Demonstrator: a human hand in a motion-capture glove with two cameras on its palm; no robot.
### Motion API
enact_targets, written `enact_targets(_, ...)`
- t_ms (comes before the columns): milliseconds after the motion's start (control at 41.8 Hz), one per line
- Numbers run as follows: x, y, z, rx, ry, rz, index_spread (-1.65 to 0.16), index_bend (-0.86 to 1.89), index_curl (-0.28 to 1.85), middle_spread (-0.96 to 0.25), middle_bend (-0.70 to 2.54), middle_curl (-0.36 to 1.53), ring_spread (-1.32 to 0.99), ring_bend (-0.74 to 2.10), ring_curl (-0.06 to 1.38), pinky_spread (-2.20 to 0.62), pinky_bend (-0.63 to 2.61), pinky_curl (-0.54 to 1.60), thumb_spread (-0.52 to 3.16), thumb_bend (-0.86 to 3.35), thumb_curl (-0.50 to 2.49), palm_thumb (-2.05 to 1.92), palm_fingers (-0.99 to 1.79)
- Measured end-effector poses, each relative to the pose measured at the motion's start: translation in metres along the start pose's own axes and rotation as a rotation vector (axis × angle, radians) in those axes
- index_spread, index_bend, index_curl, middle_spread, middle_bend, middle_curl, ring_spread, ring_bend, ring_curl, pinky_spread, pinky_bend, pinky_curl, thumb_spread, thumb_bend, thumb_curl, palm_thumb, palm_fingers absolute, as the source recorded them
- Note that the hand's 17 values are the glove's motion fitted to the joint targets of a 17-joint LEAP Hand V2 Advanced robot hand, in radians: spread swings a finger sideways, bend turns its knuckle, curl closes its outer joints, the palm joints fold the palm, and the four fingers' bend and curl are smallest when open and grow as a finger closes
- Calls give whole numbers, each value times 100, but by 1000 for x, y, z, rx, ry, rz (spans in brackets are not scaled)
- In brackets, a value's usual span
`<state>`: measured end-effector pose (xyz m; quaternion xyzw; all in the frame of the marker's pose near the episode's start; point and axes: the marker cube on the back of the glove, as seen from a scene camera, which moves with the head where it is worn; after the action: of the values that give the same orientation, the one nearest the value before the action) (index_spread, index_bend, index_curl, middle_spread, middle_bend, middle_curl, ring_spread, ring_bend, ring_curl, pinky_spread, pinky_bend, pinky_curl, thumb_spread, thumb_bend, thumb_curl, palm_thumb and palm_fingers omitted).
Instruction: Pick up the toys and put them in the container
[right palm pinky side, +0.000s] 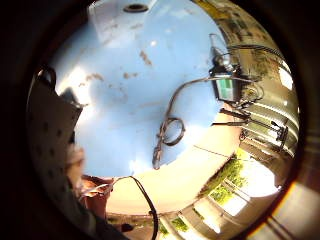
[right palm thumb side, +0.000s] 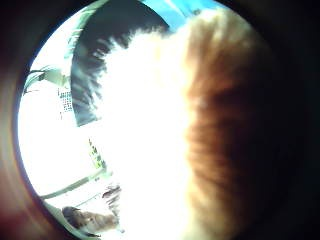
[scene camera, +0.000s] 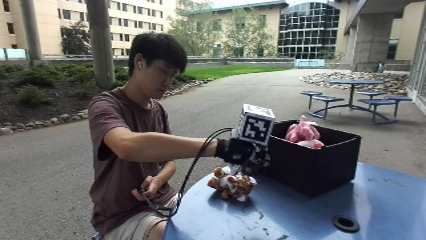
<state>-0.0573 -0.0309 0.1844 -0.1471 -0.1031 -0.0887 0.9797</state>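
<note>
While the gloved right hand (scene camera: 239, 151) hangs just above a brown-and-white plush toy (scene camera: 231, 185) on the blue round table (scene camera: 319, 210), it seems to pinch its fur, though the fingers are hidden. A pink plush (scene camera: 303, 133) sits in the black container (scene camera: 313, 160) beside it.

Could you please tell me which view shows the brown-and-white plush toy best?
The outside view: the plush toy shows whole on the table under the gloved right hand. The thumb-side view shows only close fur; the little-finger view shows none.

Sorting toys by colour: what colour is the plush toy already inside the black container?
Pink, with some white; the plush toy shows best in the outside view.
</note>
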Motion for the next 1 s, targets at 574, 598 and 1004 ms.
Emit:
enact_targets(574, -153, -106, -186, 431, -56, 51, -17, 102, 96, -33, 122, 105, -42, 143, 77, -8, 97, 39, 60, 45, 112, 55, 91)
enact_targets(598, -161, -111, -182, 428, -59, 39, -17, 102, 96, -34, 121, 105, -42, 143, 78, -8, 98, 39, 59, 45, 113, 55, 90)
enact_targets(1004, -223, -138, -98, 63, 173, -179, -17, 6, 55, -14, 24, 75, -24, 79, 59, -3, 133, 52, 103, 12, 85, 13, -58)
